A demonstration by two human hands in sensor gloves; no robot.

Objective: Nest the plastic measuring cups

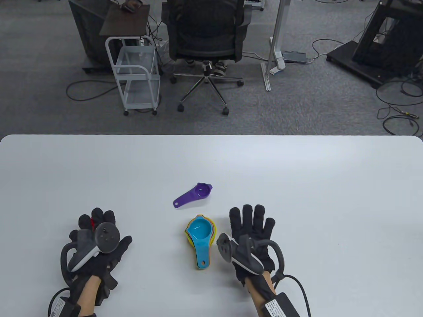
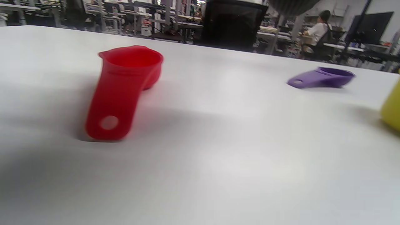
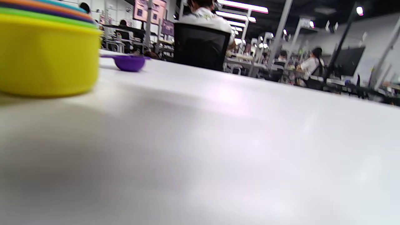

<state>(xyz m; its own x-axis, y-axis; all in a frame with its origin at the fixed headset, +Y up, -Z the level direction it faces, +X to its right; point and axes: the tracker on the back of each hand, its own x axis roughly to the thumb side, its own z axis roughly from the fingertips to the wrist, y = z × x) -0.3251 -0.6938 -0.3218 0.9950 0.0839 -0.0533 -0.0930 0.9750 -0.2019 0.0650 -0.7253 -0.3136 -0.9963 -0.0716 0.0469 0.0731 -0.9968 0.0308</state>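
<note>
While both of my hands lie low on the table [image 1: 330, 185], neither has hold of anything. My left hand [image 1: 96, 244] sits at the near left with its fingers spread and nothing between them; my right hand [image 1: 252, 237] lies flat and splayed just beside the stack.

Nearest to me is the red cup [image 2: 125, 87]. In the table view only a sliver of red shows under my left fingers, but the left wrist view shows it standing upright on the table with its flat handle pointing back toward the camera. Whether my fingers touch it I cannot tell.

Next, between the hands, is the nested stack [image 1: 200, 239]: a blue cup on top, with orange, green and yellow rims showing around it, and the handles lying together pointing toward me. The right wrist view shows the yellow outer cup [image 3: 47, 53] sitting flat on the table.

Farthest out is the purple piece [image 1: 193, 194], alone, well beyond the stack, bowl up, handle pointing left and toward me.

I judge these to be thin moulded plastic: very light, stiff, smooth enough to skate on this table, not fragile. I would pinch each loose piece by its flat handle near the bowl, lift rather than slide it, and steady the stack by its handles so it does not tip.
</note>
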